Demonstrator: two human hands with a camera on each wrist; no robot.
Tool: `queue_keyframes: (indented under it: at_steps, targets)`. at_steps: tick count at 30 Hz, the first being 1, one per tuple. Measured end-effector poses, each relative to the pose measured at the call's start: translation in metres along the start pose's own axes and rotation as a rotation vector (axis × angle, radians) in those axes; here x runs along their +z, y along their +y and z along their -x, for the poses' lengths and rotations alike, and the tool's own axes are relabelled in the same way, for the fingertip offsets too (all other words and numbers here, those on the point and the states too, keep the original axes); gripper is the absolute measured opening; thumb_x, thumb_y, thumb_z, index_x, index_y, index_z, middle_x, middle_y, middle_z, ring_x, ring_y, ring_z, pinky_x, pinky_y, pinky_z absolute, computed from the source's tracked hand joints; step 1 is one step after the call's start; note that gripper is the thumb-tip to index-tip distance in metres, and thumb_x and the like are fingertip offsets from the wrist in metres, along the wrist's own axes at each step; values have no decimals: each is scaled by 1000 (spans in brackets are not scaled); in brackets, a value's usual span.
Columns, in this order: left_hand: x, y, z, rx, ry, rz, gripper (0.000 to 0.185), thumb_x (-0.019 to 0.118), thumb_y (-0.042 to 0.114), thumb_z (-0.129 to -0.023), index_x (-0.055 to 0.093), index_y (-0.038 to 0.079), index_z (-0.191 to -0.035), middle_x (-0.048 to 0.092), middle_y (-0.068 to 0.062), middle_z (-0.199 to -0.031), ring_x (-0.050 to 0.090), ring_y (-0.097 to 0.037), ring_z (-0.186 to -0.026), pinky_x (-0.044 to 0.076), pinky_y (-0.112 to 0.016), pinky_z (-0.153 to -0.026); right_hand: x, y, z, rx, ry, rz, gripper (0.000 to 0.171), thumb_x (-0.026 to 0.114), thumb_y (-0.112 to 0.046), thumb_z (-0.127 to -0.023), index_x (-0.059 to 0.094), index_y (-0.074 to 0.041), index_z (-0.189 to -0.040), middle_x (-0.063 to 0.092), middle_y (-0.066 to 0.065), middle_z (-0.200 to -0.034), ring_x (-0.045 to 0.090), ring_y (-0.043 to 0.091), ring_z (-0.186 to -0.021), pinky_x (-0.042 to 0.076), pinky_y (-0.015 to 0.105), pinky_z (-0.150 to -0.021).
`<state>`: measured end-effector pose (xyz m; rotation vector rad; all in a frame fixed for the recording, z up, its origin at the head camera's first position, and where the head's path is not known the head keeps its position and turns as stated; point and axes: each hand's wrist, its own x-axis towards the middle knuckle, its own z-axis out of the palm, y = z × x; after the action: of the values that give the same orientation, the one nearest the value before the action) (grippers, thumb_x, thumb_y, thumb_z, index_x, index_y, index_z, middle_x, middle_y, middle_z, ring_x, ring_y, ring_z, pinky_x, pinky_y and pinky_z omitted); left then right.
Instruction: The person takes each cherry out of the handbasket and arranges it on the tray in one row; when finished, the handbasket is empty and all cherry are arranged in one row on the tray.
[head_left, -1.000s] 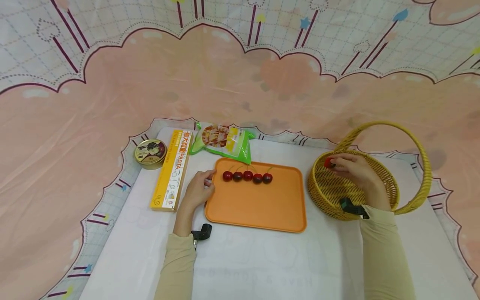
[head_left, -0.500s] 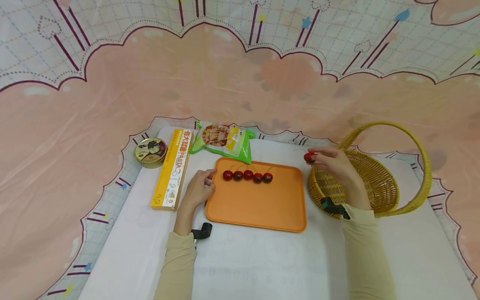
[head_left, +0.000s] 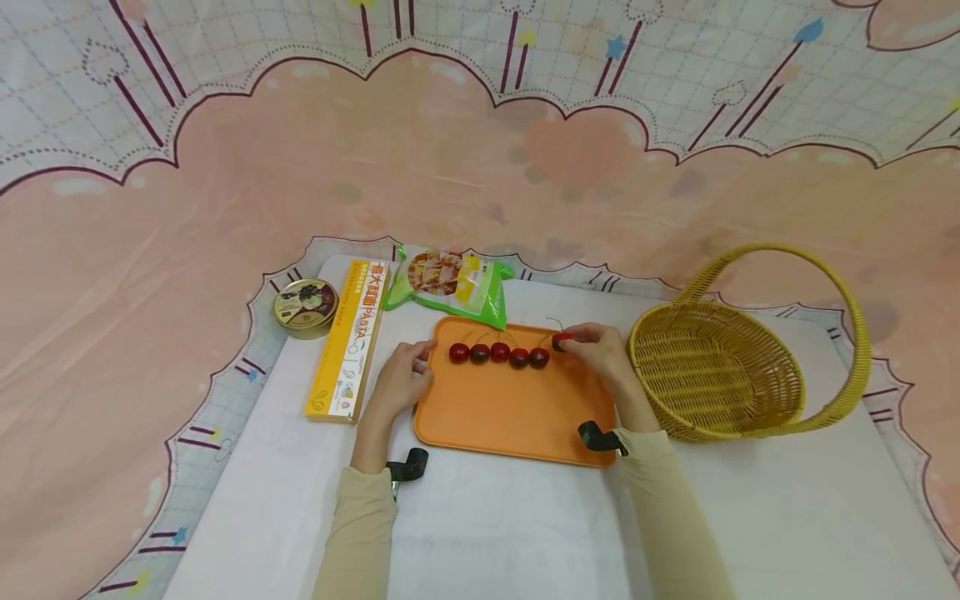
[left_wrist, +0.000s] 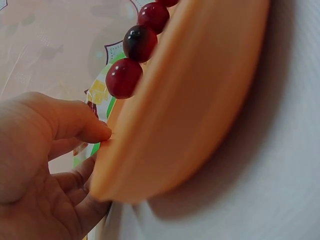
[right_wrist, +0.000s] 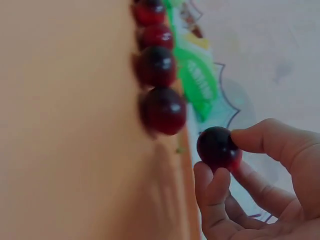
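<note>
An orange tray point(head_left: 517, 412) lies on the table with a row of several dark red cherries point(head_left: 499, 352) near its far edge. My left hand point(head_left: 397, 383) holds the tray's left rim; in the left wrist view a fingertip point(left_wrist: 104, 134) presses on the rim and the other fingers are bent against its side. My right hand point(head_left: 602, 354) pinches another cherry point(right_wrist: 219, 148) between thumb and fingertips, just above the tray's far right part, to the right of the row. A thin stem rises from that cherry in the head view.
A yellow wicker basket point(head_left: 645, 375) with a tall handle stands right of the tray. Behind the tray lies a green food bag point(head_left: 453, 283). A yellow and white pasta box point(head_left: 348, 342) and a round tin point(head_left: 305, 307) are at the left.
My right hand has carried the cherry leftward from over the basket to above the tray's right end. The left hand has stayed at the tray's left rim.
</note>
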<state>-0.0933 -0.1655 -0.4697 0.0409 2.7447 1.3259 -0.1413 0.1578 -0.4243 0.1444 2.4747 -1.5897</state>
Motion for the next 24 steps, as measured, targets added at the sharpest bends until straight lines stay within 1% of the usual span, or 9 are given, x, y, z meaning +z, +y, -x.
queue_keyframes:
  at_steps: [2, 5, 7, 9, 12, 14, 20, 24]
  targets:
    - [0, 0, 0, 9, 2, -1, 53, 59, 4, -86, 55, 3, -138, 55, -15, -112, 57, -25, -92, 45, -37, -82, 1, 6, 3, -16, 10, -17, 25, 72, -8, -87, 70, 6, -107, 71, 15, -95, 59, 18, -81, 50, 27, -74]
    - [1, -1, -1, 13, 3, 3, 53, 59, 4, -86, 55, 2, -138, 55, -15, -112, 57, -25, -92, 46, -37, -82, 2, 13, 6, -26, 13, -31, 23, 74, -7, -85, 70, 8, -102, 70, 14, -89, 61, 16, -75, 49, 24, -67]
    - [1, 0, -1, 10, 4, 6, 53, 60, 4, -86, 55, 2, -138, 55, -15, -112, 57, -25, -92, 46, -37, -82, 3, 17, 7, -12, 6, -28, 25, 72, -6, -85, 69, 10, -105, 71, 17, -92, 63, 14, -75, 51, 24, -67]
    - [1, 0, -1, 3, 3, 7, 53, 60, 4, -86, 55, 3, -138, 55, -15, -112, 58, -25, -92, 46, -37, -83, 5, 20, 6, 32, 1, -16, 28, 71, -5, -87, 66, 11, -109, 70, 19, -97, 65, 13, -76, 53, 24, -68]
    - [1, 0, -1, -7, 2, 3, 53, 60, 4, -87, 55, 4, -139, 55, -15, -113, 57, -25, -93, 47, -38, -83, 6, 21, 6, 72, -14, -12, 31, 69, -4, -89, 63, 12, -115, 68, 23, -104, 66, 13, -76, 55, 24, -70]
    - [1, 1, 0, -14, 1, 0, 53, 60, 5, -87, 54, 4, -140, 55, -15, -114, 57, -25, -93, 47, -38, -83, 6, 21, 6, 87, -20, -13, 31, 69, -4, -89, 63, 12, -115, 68, 21, -104, 66, 12, -75, 55, 23, -69]
    - [1, 1, 0, -15, 0, -13, 52, 59, 5, -87, 54, 3, -139, 55, -16, -114, 57, -26, -94, 47, -39, -83, 4, 24, 7, 75, -44, 18, 31, 69, -8, -90, 65, 9, -116, 69, 17, -103, 62, 9, -75, 50, 21, -69]
    - [1, 2, 0, -6, 7, -18, 52, 59, 5, -87, 55, 2, -138, 56, -16, -113, 58, -26, -93, 47, -40, -83, 3, 27, 6, 63, -57, 12, 32, 68, -10, -91, 65, 9, -117, 69, 15, -103, 63, 9, -77, 51, 21, -69]
